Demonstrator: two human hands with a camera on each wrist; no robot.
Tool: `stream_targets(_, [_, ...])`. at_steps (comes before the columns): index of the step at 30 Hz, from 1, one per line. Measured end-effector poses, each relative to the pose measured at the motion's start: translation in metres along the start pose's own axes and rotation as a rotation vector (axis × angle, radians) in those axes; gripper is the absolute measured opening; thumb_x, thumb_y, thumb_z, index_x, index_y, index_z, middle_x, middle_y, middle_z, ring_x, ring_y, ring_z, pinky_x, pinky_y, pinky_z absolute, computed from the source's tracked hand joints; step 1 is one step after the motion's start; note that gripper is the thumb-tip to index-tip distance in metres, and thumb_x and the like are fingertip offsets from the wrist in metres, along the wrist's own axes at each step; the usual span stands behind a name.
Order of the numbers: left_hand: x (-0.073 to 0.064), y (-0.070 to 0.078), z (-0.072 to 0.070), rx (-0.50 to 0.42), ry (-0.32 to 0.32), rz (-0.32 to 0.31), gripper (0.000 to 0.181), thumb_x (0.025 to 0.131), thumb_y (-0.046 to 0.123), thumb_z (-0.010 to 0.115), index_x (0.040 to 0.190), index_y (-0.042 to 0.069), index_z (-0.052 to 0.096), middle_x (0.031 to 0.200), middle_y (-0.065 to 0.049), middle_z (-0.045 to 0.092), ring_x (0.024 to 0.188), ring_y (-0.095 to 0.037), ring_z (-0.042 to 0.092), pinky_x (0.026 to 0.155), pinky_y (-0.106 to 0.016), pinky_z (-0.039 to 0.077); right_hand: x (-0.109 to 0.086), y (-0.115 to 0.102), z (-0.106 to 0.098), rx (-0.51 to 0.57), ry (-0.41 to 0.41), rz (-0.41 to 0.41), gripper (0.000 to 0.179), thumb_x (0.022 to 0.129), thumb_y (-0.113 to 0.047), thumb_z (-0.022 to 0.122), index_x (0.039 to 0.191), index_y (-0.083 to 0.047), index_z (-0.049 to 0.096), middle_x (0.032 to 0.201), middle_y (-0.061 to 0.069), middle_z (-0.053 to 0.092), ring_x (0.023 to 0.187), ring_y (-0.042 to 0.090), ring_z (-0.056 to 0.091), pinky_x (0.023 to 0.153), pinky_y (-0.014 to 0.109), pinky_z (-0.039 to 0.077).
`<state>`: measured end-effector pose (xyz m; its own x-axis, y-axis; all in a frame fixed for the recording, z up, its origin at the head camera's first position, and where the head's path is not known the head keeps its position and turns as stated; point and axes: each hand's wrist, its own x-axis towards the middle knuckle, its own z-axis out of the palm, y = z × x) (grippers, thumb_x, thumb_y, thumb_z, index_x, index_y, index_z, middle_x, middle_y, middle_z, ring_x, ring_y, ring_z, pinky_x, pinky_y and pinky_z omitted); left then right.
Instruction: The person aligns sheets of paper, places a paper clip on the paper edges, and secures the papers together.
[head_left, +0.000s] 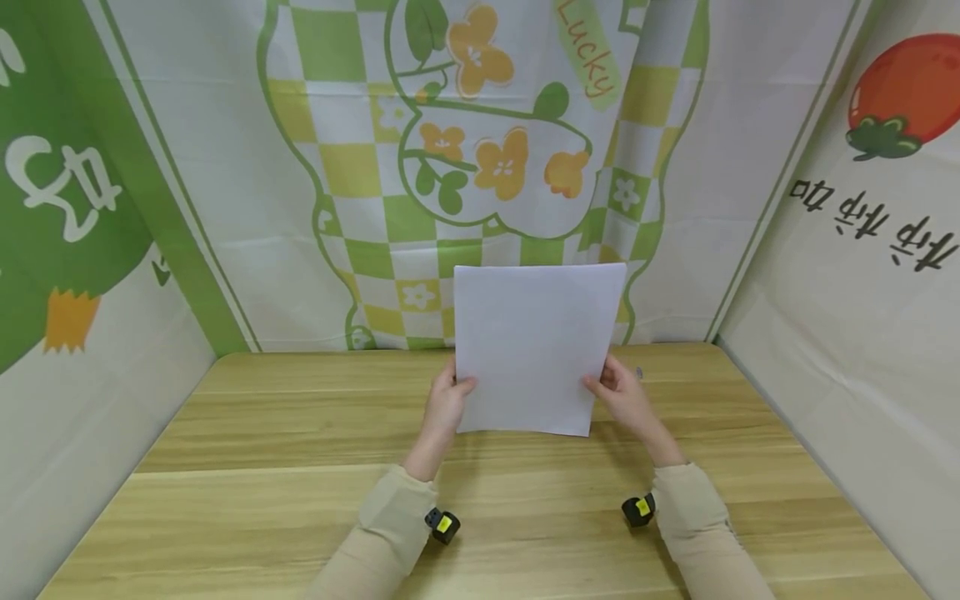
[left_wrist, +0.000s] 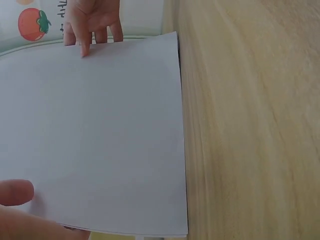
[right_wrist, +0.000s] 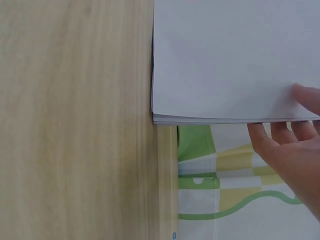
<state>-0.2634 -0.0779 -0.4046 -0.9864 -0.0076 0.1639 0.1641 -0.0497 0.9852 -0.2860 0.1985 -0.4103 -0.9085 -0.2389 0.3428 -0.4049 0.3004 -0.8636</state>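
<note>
A stack of white paper sheets (head_left: 536, 342) stands nearly upright over the far part of the wooden table, its front sheet blank. My left hand (head_left: 447, 402) grips the left edge, thumb on the front. At the opposite edge my right hand (head_left: 624, 393) holds the stack the same way, fingers behind. Several slightly uneven sheet edges show along the side of the paper (right_wrist: 225, 65) in the right wrist view. The lower edge of the paper (left_wrist: 100, 135) lies close to the table top in the left wrist view.
The wooden table (head_left: 262, 442) spreads out around the hands. Behind it hangs a checkered, flowered curtain (head_left: 360, 179), with printed cloth walls on both sides. A small bluish thing (head_left: 639, 372) lies beyond the right hand. Black wrist cameras (head_left: 443, 526) sit at both sleeves.
</note>
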Motion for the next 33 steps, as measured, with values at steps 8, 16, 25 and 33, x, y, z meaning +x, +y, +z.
stream_targets(8, [-0.002, -0.003, 0.006, -0.031, 0.058, -0.012, 0.047, 0.091, -0.006, 0.042, 0.137, -0.013, 0.036, 0.143, -0.028, 0.039, 0.137, -0.038, 0.032, 0.115, -0.049, 0.021, 0.0, 0.002, 0.002, -0.004, -0.007, 0.017, 0.044, 0.094, 0.001, 0.052, 0.135, 0.011, 0.038, 0.125, 0.034, 0.053, 0.115, 0.042, 0.054, 0.089, 0.019, 0.049])
stream_targets(16, [-0.006, -0.005, 0.012, -0.054, 0.108, 0.004, 0.045, 0.091, -0.005, 0.04, 0.136, -0.01, 0.04, 0.142, -0.024, 0.043, 0.136, -0.036, 0.035, 0.114, -0.048, 0.024, -0.001, 0.0, 0.005, 0.007, -0.004, 0.064, 0.046, 0.094, 0.004, 0.05, 0.137, 0.011, 0.035, 0.128, 0.035, 0.05, 0.119, 0.045, 0.051, 0.096, 0.034, 0.048])
stream_targets(25, [-0.011, -0.006, 0.017, -0.098, 0.125, 0.035, 0.045, 0.089, -0.007, 0.04, 0.134, -0.008, 0.043, 0.138, -0.023, 0.047, 0.133, -0.035, 0.039, 0.113, -0.048, 0.025, -0.001, 0.0, 0.005, 0.015, -0.002, 0.062, 0.049, 0.095, 0.003, 0.049, 0.14, 0.011, 0.03, 0.13, 0.035, 0.048, 0.121, 0.045, 0.049, 0.098, 0.036, 0.046])
stream_targets(33, [-0.016, -0.004, 0.02, -0.113, 0.141, 0.013, 0.045, 0.091, -0.004, 0.04, 0.136, -0.005, 0.041, 0.141, -0.02, 0.046, 0.135, -0.033, 0.036, 0.115, -0.047, 0.022, 0.0, -0.003, 0.004, 0.044, 0.001, 0.044, 0.05, 0.094, 0.006, 0.048, 0.14, 0.01, 0.031, 0.131, 0.033, 0.048, 0.121, 0.043, 0.048, 0.093, 0.022, 0.046])
